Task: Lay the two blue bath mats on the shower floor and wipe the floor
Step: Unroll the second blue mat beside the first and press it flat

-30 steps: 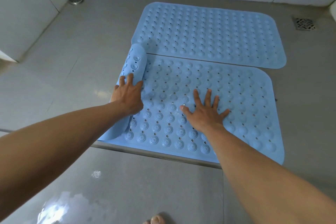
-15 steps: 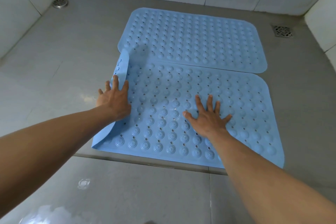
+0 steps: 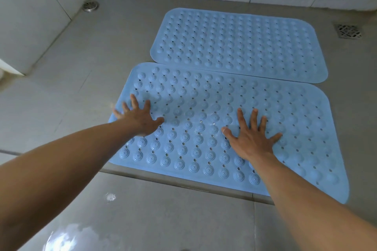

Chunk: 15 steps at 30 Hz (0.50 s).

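The near mat (image 3: 214, 128) lies flat on the shower floor (image 3: 91, 71), its far edge meeting the far mat (image 3: 238, 45); bare floor opens to the left; the left hand (image 3: 138, 117) and right hand (image 3: 252, 138) press the near mat, fingers spread, grasping nothing.

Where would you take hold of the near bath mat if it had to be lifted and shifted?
Probably at the rounded far-left corner of the near mat, coming in from the left over bare floor. The mat lies flat under the left hand and right hand, while its far edge abuts the far mat, so peeling a free corner seems easiest.
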### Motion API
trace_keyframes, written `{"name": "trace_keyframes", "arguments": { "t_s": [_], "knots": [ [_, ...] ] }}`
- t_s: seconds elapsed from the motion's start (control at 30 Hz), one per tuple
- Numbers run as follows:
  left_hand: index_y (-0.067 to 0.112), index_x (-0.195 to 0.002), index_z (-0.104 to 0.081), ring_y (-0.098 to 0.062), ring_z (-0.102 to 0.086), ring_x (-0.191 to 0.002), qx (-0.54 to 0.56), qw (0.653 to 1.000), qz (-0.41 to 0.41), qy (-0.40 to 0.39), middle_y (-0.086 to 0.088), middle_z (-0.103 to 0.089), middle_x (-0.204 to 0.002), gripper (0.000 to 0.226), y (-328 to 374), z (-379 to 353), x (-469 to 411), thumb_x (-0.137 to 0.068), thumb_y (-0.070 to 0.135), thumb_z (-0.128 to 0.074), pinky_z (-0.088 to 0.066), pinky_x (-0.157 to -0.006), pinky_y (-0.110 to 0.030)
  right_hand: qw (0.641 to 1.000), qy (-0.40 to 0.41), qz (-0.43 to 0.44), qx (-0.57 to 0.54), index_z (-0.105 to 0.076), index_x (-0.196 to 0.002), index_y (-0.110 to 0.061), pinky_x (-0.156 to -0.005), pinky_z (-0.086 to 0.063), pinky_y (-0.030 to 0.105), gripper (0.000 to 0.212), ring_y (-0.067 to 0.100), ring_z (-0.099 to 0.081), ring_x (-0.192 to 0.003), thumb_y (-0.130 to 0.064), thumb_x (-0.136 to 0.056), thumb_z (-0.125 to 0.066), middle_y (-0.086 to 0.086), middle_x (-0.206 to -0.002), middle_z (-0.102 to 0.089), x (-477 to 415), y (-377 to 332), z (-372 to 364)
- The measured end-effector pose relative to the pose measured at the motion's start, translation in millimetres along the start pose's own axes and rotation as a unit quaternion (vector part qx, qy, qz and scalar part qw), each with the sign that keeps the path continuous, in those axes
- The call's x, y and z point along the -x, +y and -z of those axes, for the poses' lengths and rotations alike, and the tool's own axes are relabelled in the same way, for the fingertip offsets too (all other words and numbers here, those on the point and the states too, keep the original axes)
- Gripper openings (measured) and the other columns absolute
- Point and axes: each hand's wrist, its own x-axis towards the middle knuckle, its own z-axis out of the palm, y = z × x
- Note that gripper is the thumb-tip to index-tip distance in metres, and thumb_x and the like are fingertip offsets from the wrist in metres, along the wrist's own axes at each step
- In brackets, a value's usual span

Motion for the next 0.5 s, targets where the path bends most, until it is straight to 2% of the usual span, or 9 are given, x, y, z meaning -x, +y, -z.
{"name": "trace_keyframes", "arguments": {
  "t_s": [0.07, 0.2, 0.37, 0.43, 0.5],
  "knots": [
    [0.04, -0.155, 0.018, -0.044, 0.014, -0.15, 0.08, 0.996, -0.01, -0.044, -0.01, 0.03, -0.162, 0.095, -8.5, -9.0, -7.5, -0.084, 0.085, -0.027, -0.008, -0.115, -0.072, 1.0, -0.007, 0.002, -0.007, 0.025, -0.149, -0.05, -0.109, 0.005, 0.078, 0.088, 0.029, 0.023, -0.151, -0.091, -0.078, -0.007, -0.003, -0.162, 0.032, -0.2, 2.8, 0.6],
    [0.038, -0.155, 0.015, -0.048, 0.01, -0.149, 0.08, 0.995, -0.043, -0.035, -0.01, 0.022, -0.164, 0.102, -14.9, -11.5, -14.6, -0.078, 0.088, -0.028, -0.017, -0.115, -0.069, 1.0, -0.006, 0.001, -0.007, 0.024, -0.149, -0.053, -0.111, 0.005, 0.076, 0.087, 0.025, 0.022, -0.152, -0.092, -0.078, -0.009, -0.005, -0.163, 0.031, -0.7, 9.7, 3.7],
    [0.036, -0.155, 0.018, -0.049, 0.012, -0.149, 0.071, 0.995, -0.06, -0.036, -0.012, 0.024, -0.163, 0.102, -6.0, -14.4, -7.4, -0.08, 0.087, -0.029, -0.015, -0.118, -0.066, 1.0, -0.01, -0.009, -0.009, 0.021, -0.149, -0.055, -0.112, 0.003, 0.075, 0.088, 0.022, 0.021, -0.152, -0.094, -0.076, -0.011, 0.0, -0.164, 0.028, 0.7, 21.2, 8.6],
    [0.03, -0.155, 0.022, -0.049, 0.01, -0.149, 0.031, 0.996, -0.063, -0.052, -0.017, 0.025, -0.162, 0.104, -2.5, -8.9, -4.3, -0.082, 0.085, -0.028, -0.009, -0.121, -0.059, 1.0, -0.019, -0.015, -0.008, 0.02, -0.149, -0.055, -0.111, 0.001, 0.077, 0.089, 0.022, 0.021, -0.152, -0.094, -0.076, -0.012, 0.001, -0.164, 0.027, 0.8, 23.7, 11.5],
    [0.027, -0.158, 0.014, -0.047, 0.001, -0.15, 0.012, 0.997, -0.065, -0.047, -0.02, 0.015, -0.164, 0.103, -3.0, -0.9, -3.4, -0.082, 0.084, -0.027, -0.011, -0.121, -0.055, 0.999, -0.031, -0.019, -0.001, 0.022, -0.149, -0.054, -0.109, 0.001, 0.079, 0.088, 0.023, 0.022, -0.152, -0.093, -0.078, -0.014, 0.001, -0.164, 0.028, 0.3, 21.8, 14.2]
  ]
}}
